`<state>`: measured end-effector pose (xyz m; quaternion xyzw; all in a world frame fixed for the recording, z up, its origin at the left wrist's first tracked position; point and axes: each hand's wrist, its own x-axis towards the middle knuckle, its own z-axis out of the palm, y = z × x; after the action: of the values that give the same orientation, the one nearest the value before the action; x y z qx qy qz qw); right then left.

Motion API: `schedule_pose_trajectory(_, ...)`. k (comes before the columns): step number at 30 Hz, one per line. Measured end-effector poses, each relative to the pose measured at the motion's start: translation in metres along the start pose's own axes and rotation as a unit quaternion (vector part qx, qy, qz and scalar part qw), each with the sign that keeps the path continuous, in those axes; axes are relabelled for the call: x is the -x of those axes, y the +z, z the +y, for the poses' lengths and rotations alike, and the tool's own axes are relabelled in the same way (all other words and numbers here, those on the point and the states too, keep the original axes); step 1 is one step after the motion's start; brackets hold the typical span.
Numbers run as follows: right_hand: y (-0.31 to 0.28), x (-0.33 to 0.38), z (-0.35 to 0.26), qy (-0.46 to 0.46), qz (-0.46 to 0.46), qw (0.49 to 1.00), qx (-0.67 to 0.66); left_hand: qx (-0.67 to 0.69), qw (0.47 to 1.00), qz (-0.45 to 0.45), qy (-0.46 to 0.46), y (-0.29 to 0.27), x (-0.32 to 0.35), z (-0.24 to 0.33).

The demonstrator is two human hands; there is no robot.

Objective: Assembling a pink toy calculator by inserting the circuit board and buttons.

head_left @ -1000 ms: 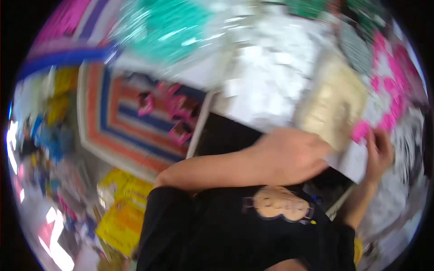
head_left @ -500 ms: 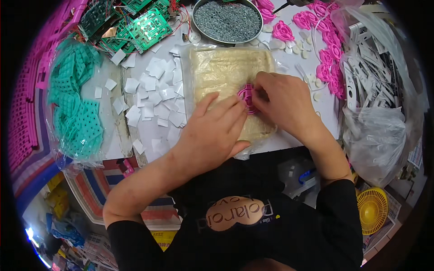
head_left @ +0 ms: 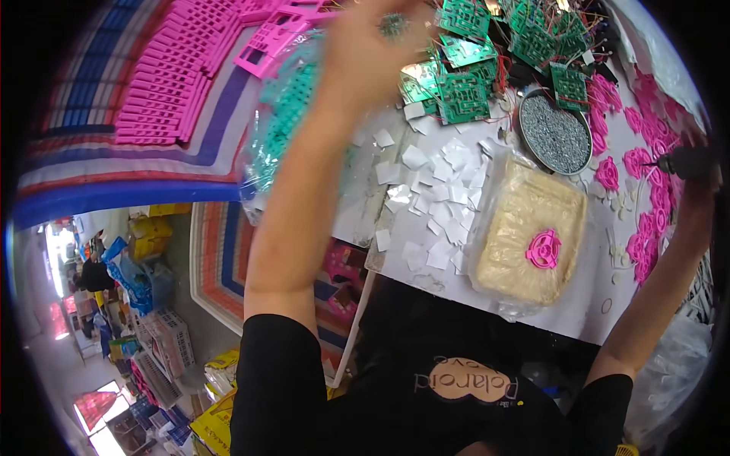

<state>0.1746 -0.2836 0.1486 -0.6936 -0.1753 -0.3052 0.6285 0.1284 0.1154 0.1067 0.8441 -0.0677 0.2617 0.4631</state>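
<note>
Left hand (head_left: 372,34) stretches to the far side of the table, blurred, above a heap of green circuit boards (head_left: 464,83); whether its fingers close on one cannot be told. Right hand (head_left: 696,178) at the right edge wraps around a dark power screwdriver (head_left: 684,163), its tip pointing left toward the rows of pink plastic wheels (head_left: 646,190). Near the person's chest, a single pink wheel (head_left: 544,249) sits on a tan foam pad (head_left: 532,235) wrapped in clear plastic. Left of the pad lie scattered white paper squares (head_left: 437,190); beyond it stands a round metal tray of small screws (head_left: 555,133). A bag of teal plastic parts (head_left: 285,125) and pink plastic frames (head_left: 175,83) fill the far left. To do the pick cleanly, lifting one board free of its trailing wires looks wise, with the screwdriver kept clear of the wheel on the pad meanwhile.
</note>
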Motion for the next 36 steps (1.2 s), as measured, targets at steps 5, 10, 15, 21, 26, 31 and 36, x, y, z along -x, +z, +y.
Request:
schedule_pose_trajectory(5, -0.031, -0.016, 0.043, 0.144, -0.148, 0.972, -0.109, -0.577, 0.757, -0.103, -0.289, -0.156, -0.091, -0.158)
schedule_pose_trajectory(10, -0.031, 0.007, 0.032, 0.129, -0.120, 0.983, -0.060, -0.595, 0.699, -0.202, -0.342, -0.134, -0.071, -0.182)
schedule_pose_trajectory(15, -0.027, 0.007, 0.007, -0.128, -0.136, 0.933, 0.308, -0.562, 0.737, -0.182, -0.328, -0.186, -0.073, -0.160)
schedule_pose_trajectory(21, 0.013, 0.067, -0.023, -0.267, 0.069, 0.960, 0.043, -0.439, 0.886, 0.146, -0.037, -0.137, 0.007, -0.011)
schedule_pose_trajectory(26, 0.048, 0.147, -0.064, 0.286, -0.226, 0.908, -0.208, -0.211, 0.963, -0.036, 0.165, 0.015, 0.112, 0.086)
schedule_pose_trajectory(31, 0.040, 0.166, -0.034, 0.440, -0.202, 0.799, -0.356, -0.051, 0.957, -0.262, 0.112, 0.025, 0.157, 0.133)
schedule_pose_trajectory(36, 0.001, 0.163, -0.040, 0.447, -0.290, 0.797, -0.285, 0.326, 0.904, -0.098, -0.258, 0.052, 0.155, 0.109)
